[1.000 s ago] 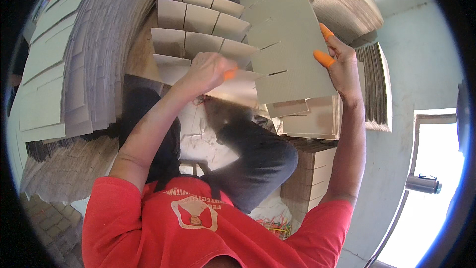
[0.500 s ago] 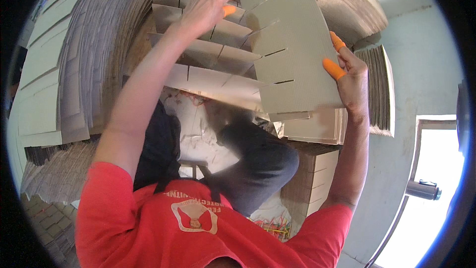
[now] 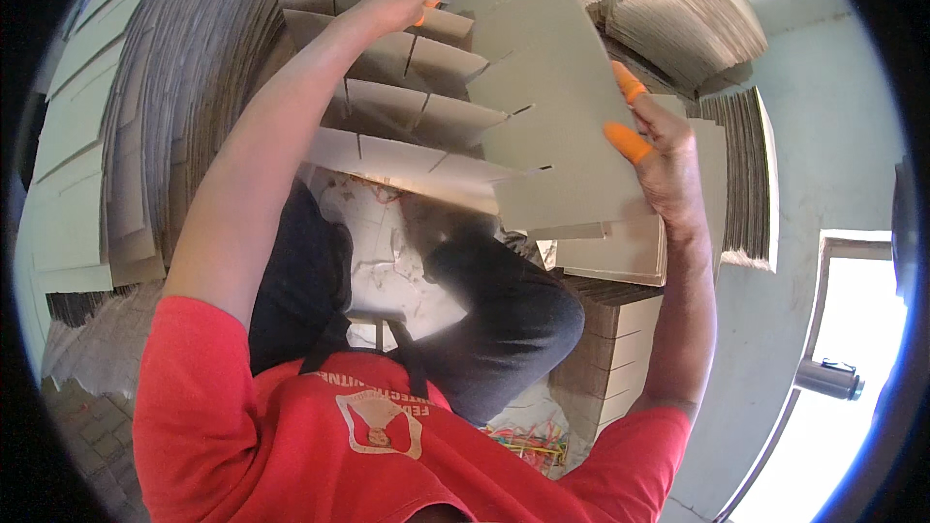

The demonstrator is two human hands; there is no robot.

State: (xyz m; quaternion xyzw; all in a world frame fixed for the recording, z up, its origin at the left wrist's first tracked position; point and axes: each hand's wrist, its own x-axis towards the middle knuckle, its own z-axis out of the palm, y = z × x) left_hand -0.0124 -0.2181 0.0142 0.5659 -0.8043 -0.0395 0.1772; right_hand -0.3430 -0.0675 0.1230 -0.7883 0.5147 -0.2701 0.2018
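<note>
My right hand [image 3: 666,157], with orange finger cots on thumb and forefinger, grips the right edge of a large slotted cardboard sheet [image 3: 552,87]. The sheet slants across several upright cardboard divider strips [image 3: 417,163], whose right ends meet the slots along its left side. At the nearer slots, strip ends sit partly inside. My left hand [image 3: 399,2] is closed at the farthest strip [image 3: 450,25], its orange-covered fingertips pinching near the top edge; part of the grip is hidden behind the hand.
Tall stacks of cardboard [image 3: 194,68] rise on the left. More stacks stand at the back right [image 3: 683,10] and along the right wall [image 3: 748,179]. A lower cardboard pile [image 3: 605,349] is beside my knee [image 3: 542,305]. Coloured ties [image 3: 533,446] lie on the floor.
The sheet and my right hand have moved left, and the strips' ends now reach farther into its slots. My left hand has shifted slightly left and still pinches the far strip.
</note>
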